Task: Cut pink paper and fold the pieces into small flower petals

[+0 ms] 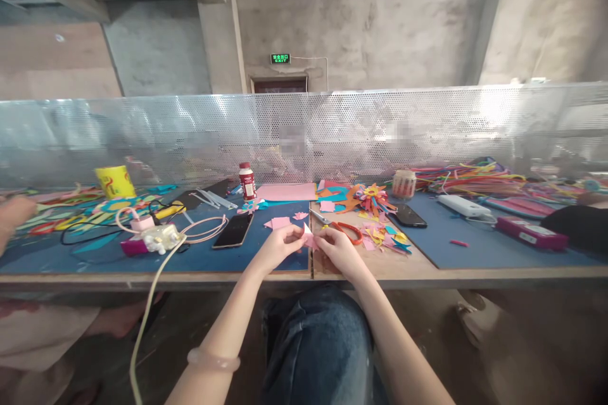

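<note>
My left hand (280, 243) and my right hand (338, 248) meet over the table's front edge, both pinching a small folded pink paper piece (310, 239) between their fingertips. Orange-handled scissors (341, 228) lie just behind my right hand. More pink paper squares (280, 222) rest on the blue mat (199, 253) behind my left hand. A black phone (233, 230) lies to the left of the hands.
A small red-capped bottle (247, 181), a paper flower (373, 195), colourful scraps (387, 237), a second phone (409, 216) and a white power bank (463, 205) lie on the table. A perforated metal screen (304, 133) backs it. Another person's hand (14, 212) is at far left.
</note>
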Motion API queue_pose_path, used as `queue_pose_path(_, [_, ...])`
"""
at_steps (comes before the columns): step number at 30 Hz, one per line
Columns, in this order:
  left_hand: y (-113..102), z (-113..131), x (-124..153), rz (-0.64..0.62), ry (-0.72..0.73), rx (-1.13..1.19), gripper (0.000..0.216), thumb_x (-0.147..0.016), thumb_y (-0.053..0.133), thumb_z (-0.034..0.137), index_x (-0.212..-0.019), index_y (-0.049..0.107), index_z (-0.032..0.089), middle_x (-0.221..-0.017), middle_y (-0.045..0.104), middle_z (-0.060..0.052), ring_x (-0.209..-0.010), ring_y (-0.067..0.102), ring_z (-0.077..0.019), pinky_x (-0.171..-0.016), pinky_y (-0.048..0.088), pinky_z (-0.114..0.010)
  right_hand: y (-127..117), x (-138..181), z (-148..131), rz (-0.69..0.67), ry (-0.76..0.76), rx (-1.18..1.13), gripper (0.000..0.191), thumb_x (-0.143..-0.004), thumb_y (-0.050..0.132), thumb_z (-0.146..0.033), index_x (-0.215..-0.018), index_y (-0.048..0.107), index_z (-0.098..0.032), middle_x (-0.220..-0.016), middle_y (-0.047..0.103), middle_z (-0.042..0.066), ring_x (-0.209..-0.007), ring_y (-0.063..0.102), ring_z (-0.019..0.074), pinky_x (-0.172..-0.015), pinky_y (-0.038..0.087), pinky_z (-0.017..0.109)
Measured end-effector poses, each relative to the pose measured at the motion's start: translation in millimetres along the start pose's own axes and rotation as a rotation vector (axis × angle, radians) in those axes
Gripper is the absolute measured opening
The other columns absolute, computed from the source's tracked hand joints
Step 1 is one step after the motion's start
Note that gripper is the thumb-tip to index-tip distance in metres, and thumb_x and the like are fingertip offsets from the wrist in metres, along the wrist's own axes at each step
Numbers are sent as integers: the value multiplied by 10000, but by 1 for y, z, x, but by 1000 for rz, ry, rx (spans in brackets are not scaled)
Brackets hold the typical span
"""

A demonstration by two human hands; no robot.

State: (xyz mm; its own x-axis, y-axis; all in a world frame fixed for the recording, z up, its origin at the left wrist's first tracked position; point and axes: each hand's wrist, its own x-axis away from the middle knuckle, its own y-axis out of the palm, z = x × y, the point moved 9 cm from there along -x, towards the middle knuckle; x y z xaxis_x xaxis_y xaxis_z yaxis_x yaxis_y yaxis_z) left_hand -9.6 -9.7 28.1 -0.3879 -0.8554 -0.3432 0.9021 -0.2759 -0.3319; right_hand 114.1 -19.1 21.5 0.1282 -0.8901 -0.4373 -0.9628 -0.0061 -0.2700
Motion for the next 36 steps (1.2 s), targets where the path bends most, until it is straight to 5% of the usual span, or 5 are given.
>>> queue_pose_path(36, [4,12,2,-17,21,-28,263,-749,551,400,-856,590,163,-831,608,-26,-750,571,-156,-653,453,-256,0,0,1,-11,1,-43,165,-735,481,-291,-724,582,-161,-608,542,-16,-529,472,105,-529,382,220])
